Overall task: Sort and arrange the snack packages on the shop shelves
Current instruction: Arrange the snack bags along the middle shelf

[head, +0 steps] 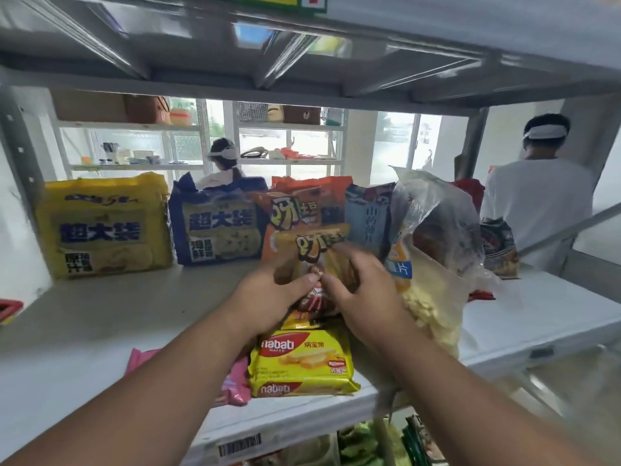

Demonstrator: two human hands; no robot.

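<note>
Both hands meet at the middle of the white shelf (100,317). My left hand (268,294) and my right hand (359,290) grip a yellow-orange snack bag (312,243) from either side, holding it upright in front of an orange bag (295,210) of the same brand. A yellow Nabati wafer pack (302,361) lies flat just below my hands. A pink package (235,385) lies partly under my left forearm. At the back stand a big yellow chip bag (104,227) and a big blue chip bag (215,227).
A light-blue bag (366,216) and a clear plastic bag of pale chips (433,264) stand right of my hands, with a dark pack (499,247) beyond. The steel shelf above (302,62) hangs low. Two people work behind the shelving. Green packs (363,445) sit below.
</note>
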